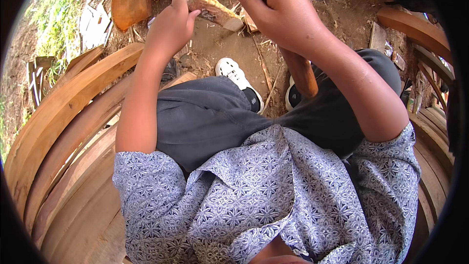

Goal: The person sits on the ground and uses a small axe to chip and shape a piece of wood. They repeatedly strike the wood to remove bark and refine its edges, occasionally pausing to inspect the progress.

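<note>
My left hand (pixel 170 28) is closed at the near-left end of a short, rough-split block of wood (pixel 217 12). Pale splintered fibres run along the block's upper edge. Slightly to the right, my right hand (pixel 286 12) wraps round a smooth brown wooden tool handle (pixel 299 71). The handle's rounded butt hangs down toward my right knee. Its other end leaves the picture at the top, so the tool's head is out of sight.
Curved wooden planks (pixel 73 88) are stacked at my left, with more curved pieces (pixel 415 27) at the right. A round wooden stump (pixel 129 7) stands far left. Chips and offcuts litter the dirt floor (pixel 215 49). My white shoe (pixel 232 73) rests between.
</note>
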`<state>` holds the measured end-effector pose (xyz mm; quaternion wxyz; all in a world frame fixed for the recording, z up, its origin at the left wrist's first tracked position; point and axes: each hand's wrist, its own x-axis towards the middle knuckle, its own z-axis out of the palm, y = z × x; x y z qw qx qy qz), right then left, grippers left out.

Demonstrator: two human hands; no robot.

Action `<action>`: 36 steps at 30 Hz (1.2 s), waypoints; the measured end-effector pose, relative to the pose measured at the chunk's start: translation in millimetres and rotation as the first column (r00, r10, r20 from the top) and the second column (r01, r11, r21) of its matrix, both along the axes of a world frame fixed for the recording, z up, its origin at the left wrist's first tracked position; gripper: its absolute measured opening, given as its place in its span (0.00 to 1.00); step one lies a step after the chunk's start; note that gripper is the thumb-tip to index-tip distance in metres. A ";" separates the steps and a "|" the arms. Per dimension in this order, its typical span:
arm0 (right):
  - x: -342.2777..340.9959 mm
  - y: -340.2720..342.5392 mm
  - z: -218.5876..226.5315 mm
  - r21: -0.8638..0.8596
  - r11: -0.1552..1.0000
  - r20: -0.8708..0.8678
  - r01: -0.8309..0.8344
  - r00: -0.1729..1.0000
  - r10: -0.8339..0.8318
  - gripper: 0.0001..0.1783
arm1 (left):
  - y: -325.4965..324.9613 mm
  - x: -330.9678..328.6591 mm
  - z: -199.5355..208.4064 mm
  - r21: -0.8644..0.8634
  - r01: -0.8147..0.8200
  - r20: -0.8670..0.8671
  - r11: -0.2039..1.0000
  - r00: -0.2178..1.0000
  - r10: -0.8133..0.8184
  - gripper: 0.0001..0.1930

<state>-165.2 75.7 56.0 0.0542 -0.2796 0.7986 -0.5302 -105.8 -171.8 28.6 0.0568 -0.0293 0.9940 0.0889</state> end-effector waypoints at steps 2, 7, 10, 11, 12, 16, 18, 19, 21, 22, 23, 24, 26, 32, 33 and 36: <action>3.8 -0.8 -11.2 0.084 0.996 0.034 -0.033 0.999 0.031 0.22 | 5.7 -3.7 1.1 -0.011 0.033 -0.012 0.999 0.999 -0.034 0.18; -5.4 -0.5 -8.9 0.137 0.982 0.142 -0.133 0.983 0.113 0.23 | -5.2 6.0 -5.3 -0.010 0.040 -0.057 0.999 0.998 -0.041 0.19; -5.2 -0.7 21.7 -0.147 0.987 0.132 -0.067 0.987 0.087 0.23 | 0.2 2.4 -0.4 0.008 0.026 -0.016 1.000 1.000 -0.026 0.19; -1.5 -2.9 15.3 -0.107 0.993 0.130 -0.040 0.990 0.054 0.23 | 1.4 1.8 0.7 0.012 0.022 0.000 1.000 1.000 -0.022 0.19; 3.6 -5.5 3.4 -0.068 0.998 0.126 -0.013 0.992 0.021 0.22 | 0.1 4.1 -1.7 0.000 0.031 -0.023 1.000 0.999 -0.031 0.19; -5.7 -6.3 -14.1 0.072 0.983 0.203 -0.169 0.967 0.151 0.18 | -3.3 5.2 -9.4 -0.026 0.094 -0.111 0.995 0.989 -0.096 0.18; -3.5 -5.9 2.6 -0.011 0.990 0.095 -0.141 0.985 0.142 0.18 | -5.6 8.3 -8.7 -0.024 0.078 -0.086 0.997 0.993 -0.080 0.18; -2.2 -6.1 7.4 -0.126 0.987 0.079 -0.096 0.991 0.106 0.19 | -2.3 4.9 -6.5 -0.013 0.058 -0.055 0.998 0.997 -0.058 0.18; 4.3 -5.0 3.9 -0.108 0.991 0.090 -0.076 0.992 0.086 0.20 | 4.6 3.3 -2.5 0.011 0.015 -0.003 1.000 1.000 -0.015 0.18; 7.4 -3.5 4.3 -0.101 0.993 0.092 -0.061 0.993 0.071 0.21 | 4.1 4.4 -3.6 0.019 0.053 -0.062 0.998 0.997 -0.052 0.18; 5.3 -1.6 -3.9 0.111 0.979 0.187 -0.172 0.971 0.149 0.22 | 1.5 5.0 -8.8 0.024 0.095 -0.122 0.995 0.988 -0.091 0.18; 4.8 -6.9 -19.4 0.221 0.953 0.226 -0.207 0.961 0.157 0.21 | 0.0 5.1 -11.2 0.027 0.137 -0.181 0.990 0.975 -0.130 0.18; -4.8 -2.7 -12.5 0.153 0.955 0.139 -0.253 0.963 0.233 0.21 | -1.5 7.5 -9.0 0.013 0.081 -0.114 0.997 0.990 -0.079 0.18; 9.0 -1.5 2.7 -0.036 0.998 0.102 -0.052 0.993 0.055 0.20 | 2.9 2.7 -3.1 -0.021 0.016 -0.033 1.000 0.999 -0.016 0.19; 10.2 -2.2 -14.4 0.035 0.991 0.140 -0.126 0.983 0.120 0.20 | 1.3 3.8 -6.6 -0.019 0.034 -0.065 0.999 0.997 -0.035 0.19; -3.5 -1.5 -14.0 0.216 0.948 0.129 -0.232 0.970 0.208 0.20 | -2.6 0.9 -7.4 -0.029 0.059 -0.096 0.998 0.993 -0.062 0.18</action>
